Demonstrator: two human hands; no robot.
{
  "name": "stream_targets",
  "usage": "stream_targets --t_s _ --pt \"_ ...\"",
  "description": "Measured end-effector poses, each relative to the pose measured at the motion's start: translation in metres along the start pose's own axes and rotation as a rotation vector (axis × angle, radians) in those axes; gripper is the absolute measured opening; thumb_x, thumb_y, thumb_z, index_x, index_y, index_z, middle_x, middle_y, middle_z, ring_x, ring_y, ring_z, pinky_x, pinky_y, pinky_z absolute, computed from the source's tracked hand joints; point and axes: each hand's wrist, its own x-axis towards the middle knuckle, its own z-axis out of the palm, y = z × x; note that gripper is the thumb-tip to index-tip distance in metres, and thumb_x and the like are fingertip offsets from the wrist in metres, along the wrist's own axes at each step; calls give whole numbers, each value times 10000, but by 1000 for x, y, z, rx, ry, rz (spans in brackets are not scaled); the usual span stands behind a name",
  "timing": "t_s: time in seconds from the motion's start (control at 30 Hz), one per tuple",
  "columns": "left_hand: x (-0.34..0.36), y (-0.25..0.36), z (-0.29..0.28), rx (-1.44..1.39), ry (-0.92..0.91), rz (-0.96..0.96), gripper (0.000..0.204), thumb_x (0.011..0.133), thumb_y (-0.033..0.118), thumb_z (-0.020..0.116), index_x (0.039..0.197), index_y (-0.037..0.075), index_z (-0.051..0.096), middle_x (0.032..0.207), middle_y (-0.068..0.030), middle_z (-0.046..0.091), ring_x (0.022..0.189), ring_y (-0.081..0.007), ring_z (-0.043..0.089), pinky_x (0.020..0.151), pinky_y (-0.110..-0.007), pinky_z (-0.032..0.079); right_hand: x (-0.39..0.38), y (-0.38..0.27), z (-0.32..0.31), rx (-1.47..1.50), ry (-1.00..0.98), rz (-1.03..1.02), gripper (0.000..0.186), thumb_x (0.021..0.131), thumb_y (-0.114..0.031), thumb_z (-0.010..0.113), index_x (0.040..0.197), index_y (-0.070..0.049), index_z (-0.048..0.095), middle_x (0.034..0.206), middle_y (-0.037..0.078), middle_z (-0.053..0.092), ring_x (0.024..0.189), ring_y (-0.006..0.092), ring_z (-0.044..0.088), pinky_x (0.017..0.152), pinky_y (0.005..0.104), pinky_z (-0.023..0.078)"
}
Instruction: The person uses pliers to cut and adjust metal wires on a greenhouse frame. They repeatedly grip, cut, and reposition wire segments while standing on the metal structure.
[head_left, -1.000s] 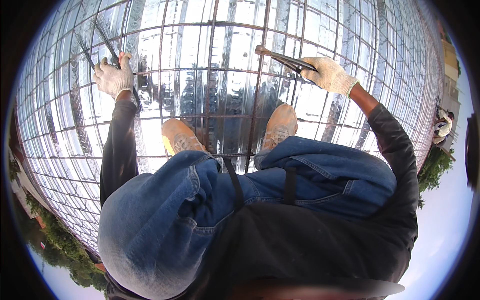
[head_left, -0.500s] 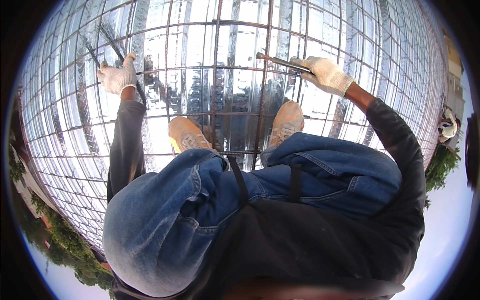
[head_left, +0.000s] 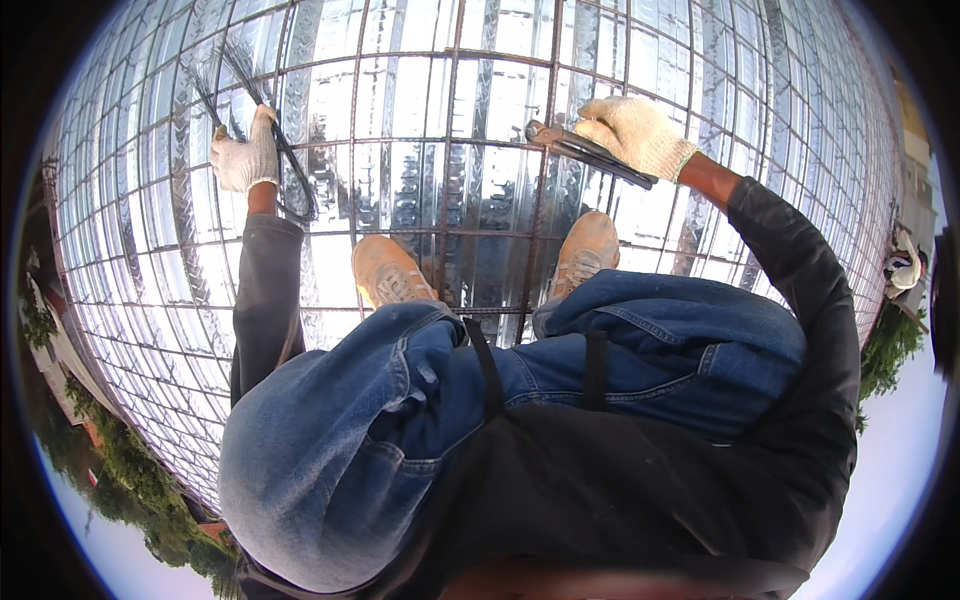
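My left hand, in a pale knitted glove, is closed around a bundle of thin dark tie wire. The wire's loose ends fan out beyond the fingers, and its bent loop hangs beside the wrist. On the right, my gloved right hand grips a pair of pincers by the dark handles. Their rusty jaws point left, close to a crossing of the steel bar mesh. Whether the jaws touch a bar I cannot tell. The palm hides part of the handles.
Shiny corrugated metal decking lies under the mesh. My orange-tan shoes, left and right, stand on the grid between my hands. Another person is at the far right edge. Trees show beyond the left edge.
The pincers have turned in my right hand, so both handles now show and their tail swings downward. At my left hand, more of the wire loop shows. The whole view has shifted slightly.
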Motion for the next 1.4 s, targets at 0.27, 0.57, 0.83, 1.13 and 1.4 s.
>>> stream_targets --t_s 0.27,0.57,0.83,1.13,1.4 --pt "-61 67 -31 -488 -123 406 809 788 372 996 1427 -24 696 1396 -230 718 1312 -381 697 1154 -483 531 118 -28 31 -301 59 -293 199 974 -256 745 1057 -96 829 902 127 794 851 353 809 788 465 664" --pt "-126 103 -35 -766 -675 379 486 997 221 813 1377 -63 704 1201 -190 808 1167 -227 748 1014 -386 601 150 -47 40 -589 -183 -272 212 971 -265 769 1097 -113 848 950 113 837 922 301 837 796 462 670" --pt "-162 141 -68 -1012 -982 223 564 1012 216 782 1475 -74 642 1248 -161 787 1160 -210 768 980 -342 615 132 -77 -10 105 14 -261 373 1156 -390 581 1272 -96 780 1081 156 819 990 352 801 924 479 625" --pt "-191 164 -88 -1063 -1188 88 332 1022 171 800 1263 -54 768 1065 -76 814 944 -112 730 863 -290 587 86 -95 -35 -97 24 -362 292 1126 -344 601 1209 -129 782 952 102 787 902 310 800 783 450 634" --pt "-203 160 -75 -1227 -1167 -91 255 1029 126 752 1225 -36 743 1044 -96 799 901 -156 749 847 -317 622 47 -105 -61 331 29 -131 408 1072 -369 671 1283 -46 801 1108 198 826 982 359 803 901 478 630"
